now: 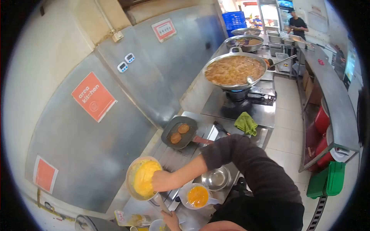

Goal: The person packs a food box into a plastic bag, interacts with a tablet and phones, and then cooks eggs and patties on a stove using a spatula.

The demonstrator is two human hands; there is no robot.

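A round frying pan [130, 184] with yellow egg [145, 178] spread in it sits at the lower left of the cooktop. My left hand [172, 221] is closed around its pale handle [162, 205]. Over the pan's right side is my right hand [161, 181], its fingers curled; what they hold, if anything, is hidden. Beside my right forearm stands a pale jug of beaten egg [198, 196]. Behind it is a steel bowl [216, 178]. Farther back, a square dark pan [188, 138] holds two brown patties [179, 133].
A large wok of bubbling brown food [235, 70] stands on a lit burner, with more woks behind. A green cloth [246, 124] lies on the counter edge. To the right are a steel counter [336, 111] and a green bin [327, 180]. Another person [296, 24] stands far back.
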